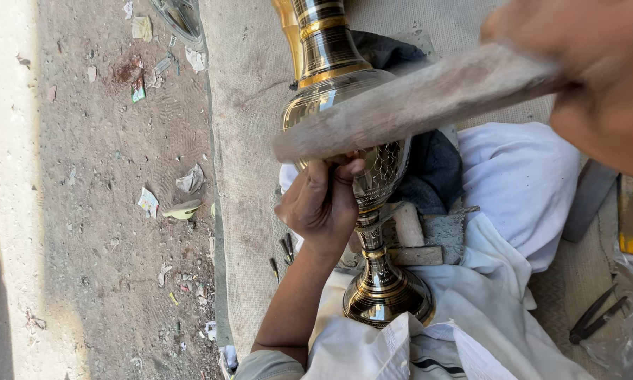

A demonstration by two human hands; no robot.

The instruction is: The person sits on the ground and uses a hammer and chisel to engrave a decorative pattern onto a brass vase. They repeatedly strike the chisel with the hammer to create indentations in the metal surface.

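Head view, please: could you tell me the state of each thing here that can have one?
Brass vase: lying across the lap, engraved, foot toward the person.
Left hand: fingers closed, pressed against the vase's belly.
Right hand: closed on the wooden stick.
Wooden stick: raised over the vase, blurred.
White cloth: crumpled beside the vase.
Pliers: lying on the mat, handles apart.

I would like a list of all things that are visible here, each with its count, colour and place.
brass vase: one, gold and dark engraved, lying across the lap
wooden stick: one, pale grey, blurred, above the vase
woven mat: one, beige, under the person
white cloth: one, over the legs
dark cloth: one, beside the vase
pliers: one, black, lower right
paper litter: several scraps, dirt ground on the left
left hand: on the vase body
right hand: holds the stick
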